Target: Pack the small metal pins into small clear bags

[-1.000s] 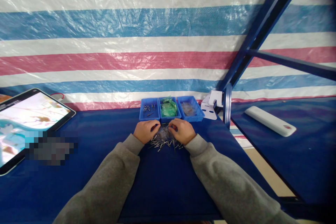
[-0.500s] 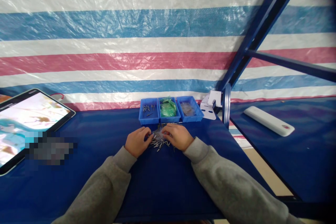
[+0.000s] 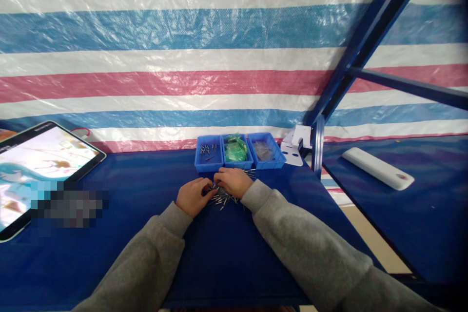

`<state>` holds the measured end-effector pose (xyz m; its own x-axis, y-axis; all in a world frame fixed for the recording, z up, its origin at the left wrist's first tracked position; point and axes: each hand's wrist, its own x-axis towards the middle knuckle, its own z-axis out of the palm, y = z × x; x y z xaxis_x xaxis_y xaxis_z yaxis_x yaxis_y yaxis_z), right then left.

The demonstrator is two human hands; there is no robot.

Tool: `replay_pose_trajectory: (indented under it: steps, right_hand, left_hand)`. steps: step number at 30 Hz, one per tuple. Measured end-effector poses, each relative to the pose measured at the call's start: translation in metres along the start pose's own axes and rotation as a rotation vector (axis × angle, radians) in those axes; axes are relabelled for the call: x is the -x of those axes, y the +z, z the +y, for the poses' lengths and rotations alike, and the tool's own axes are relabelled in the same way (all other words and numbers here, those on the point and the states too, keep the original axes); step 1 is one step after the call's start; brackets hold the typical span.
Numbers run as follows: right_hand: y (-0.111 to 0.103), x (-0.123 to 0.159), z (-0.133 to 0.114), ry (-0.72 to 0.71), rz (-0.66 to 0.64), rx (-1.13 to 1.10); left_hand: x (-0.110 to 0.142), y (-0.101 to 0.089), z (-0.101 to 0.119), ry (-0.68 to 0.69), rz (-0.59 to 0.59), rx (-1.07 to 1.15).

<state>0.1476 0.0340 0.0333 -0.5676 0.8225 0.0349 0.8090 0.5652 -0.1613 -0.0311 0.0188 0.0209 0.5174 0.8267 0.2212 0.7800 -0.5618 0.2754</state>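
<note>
One loose pile of thin metal pins (image 3: 222, 200) in head view, lying on the blue table (image 3: 215, 258) right under and between the fingertips. Left hand (image 3: 193, 196) sits at the pile's left edge, thumb and fingers curled toward each other. Right hand (image 3: 233, 182) is over the back and right of the pile, palm down, fingers bent and pointing left. Fingertips of both meet or nearly meet above the pins; can't tell contact from this angle. Can't tell either what's pinched in either hand, fingers hide it. Most visible pins fan out toward the wearer, below the right hand; a few thin ones (image 3: 249, 173) poke out behind it, just in front of the bins. Three blue bins side by side behind the hands: left bin (image 3: 209, 166) has a few metal pieces (image 3: 207, 150), middle bin (image 3: 239, 165) a green plastic bag (image 3: 236, 149), right bin (image 3: 269, 164) clear plastic (image 3: 262, 151). White cut-out pieces (image 3: 292, 155) just right of that. Diff vs half a second ago: right hand has shifted left and slightly back, closing the gap to the left hand, and covers more of the pile; clear film visible between the hands then is mostly hidden now. Left hand roughly same spot. Bin contents look unchanged.
</note>
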Motion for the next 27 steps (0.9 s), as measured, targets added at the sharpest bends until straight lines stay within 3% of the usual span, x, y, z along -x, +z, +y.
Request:
replay_pose_trajectory:
  steps: [14, 22, 27]
  right_hand:
    - [-0.009, 0.004, -0.009, -0.012, -0.021, 0.137]
    - [-0.017, 0.022, 0.004, 0.115, 0.088, 0.141]
    - [-0.022, 0.033, 0.008, 0.161, 0.136, 0.103]
  left_hand:
    - [-0.001, 0.005, -0.004, -0.014, -0.01, 0.0]
    - [-0.005, 0.006, 0.001, 0.012, 0.067, 0.045]
    - [-0.02, 0.005, 0.013, 0.039, 0.158, 0.067]
